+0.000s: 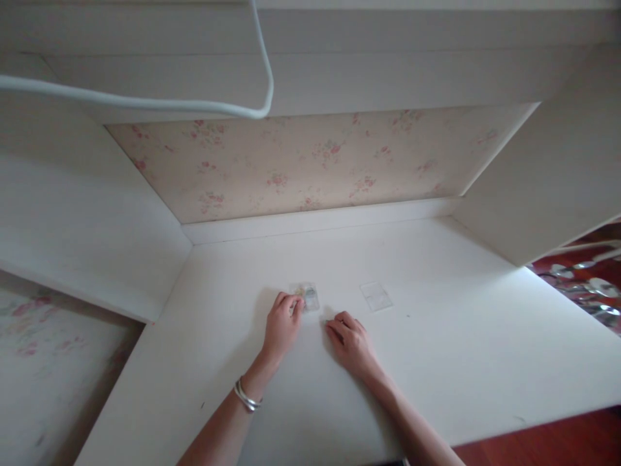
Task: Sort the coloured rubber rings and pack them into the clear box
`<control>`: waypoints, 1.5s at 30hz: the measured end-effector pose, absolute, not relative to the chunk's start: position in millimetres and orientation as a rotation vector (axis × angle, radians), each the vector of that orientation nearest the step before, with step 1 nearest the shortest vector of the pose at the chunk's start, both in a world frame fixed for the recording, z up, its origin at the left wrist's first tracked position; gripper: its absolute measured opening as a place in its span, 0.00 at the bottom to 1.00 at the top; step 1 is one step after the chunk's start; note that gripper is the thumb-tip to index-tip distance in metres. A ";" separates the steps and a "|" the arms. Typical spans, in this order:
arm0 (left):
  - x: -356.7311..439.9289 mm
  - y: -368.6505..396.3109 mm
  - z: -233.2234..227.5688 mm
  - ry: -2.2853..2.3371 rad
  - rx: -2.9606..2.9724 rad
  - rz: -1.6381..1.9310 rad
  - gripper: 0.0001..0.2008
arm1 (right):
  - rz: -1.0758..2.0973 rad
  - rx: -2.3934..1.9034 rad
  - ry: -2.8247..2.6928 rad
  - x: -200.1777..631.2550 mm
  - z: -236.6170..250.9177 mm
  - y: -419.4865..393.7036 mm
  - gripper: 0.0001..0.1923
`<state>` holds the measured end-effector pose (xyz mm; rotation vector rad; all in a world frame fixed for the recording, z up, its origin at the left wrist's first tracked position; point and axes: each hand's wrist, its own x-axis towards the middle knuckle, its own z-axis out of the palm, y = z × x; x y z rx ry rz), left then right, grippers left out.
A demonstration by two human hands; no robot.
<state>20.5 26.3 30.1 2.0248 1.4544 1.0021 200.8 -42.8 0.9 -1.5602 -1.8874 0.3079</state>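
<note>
On the white tabletop [436, 336] lies a small clear square case [311, 299], with a round greyish thing and something yellowish showing in it. My left hand [282, 323], a silver bangle on its wrist, is closed with thumb and fingers at the case's near left edge. Just right of the case, my right hand [353, 343] rests low over the table, thumb and fingers pinched together. Whatever is between those fingertips is too small to make out. A flat clear square piece [376, 296], like a lid, lies apart to the right.
White side panels [538, 175] and a floral back wall [291, 165] enclose the table. A white cable [145, 102] hangs across the upper left. Shiny metal things [601, 288] stand beyond the right edge, above a red floor [548, 433].
</note>
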 end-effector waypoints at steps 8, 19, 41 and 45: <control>3.6 -20.8 23.4 1.352 1.862 0.869 0.12 | 0.453 -1.497 -1.674 196.8 4.9 -29.9 0.13; 0.2 -37.8 22.7 1.294 1.881 0.807 0.09 | 0.352 -1.516 -1.687 183.2 8.1 4.5 0.13; 59.2 -24.9 25.9 1.415 2.473 0.330 0.11 | 0.491 -1.583 -1.388 219.3 -1.6 -40.5 0.15; 58.1 -27.0 22.8 1.413 2.412 0.396 0.11 | 0.506 -1.576 -1.386 219.9 -3.1 -40.0 0.14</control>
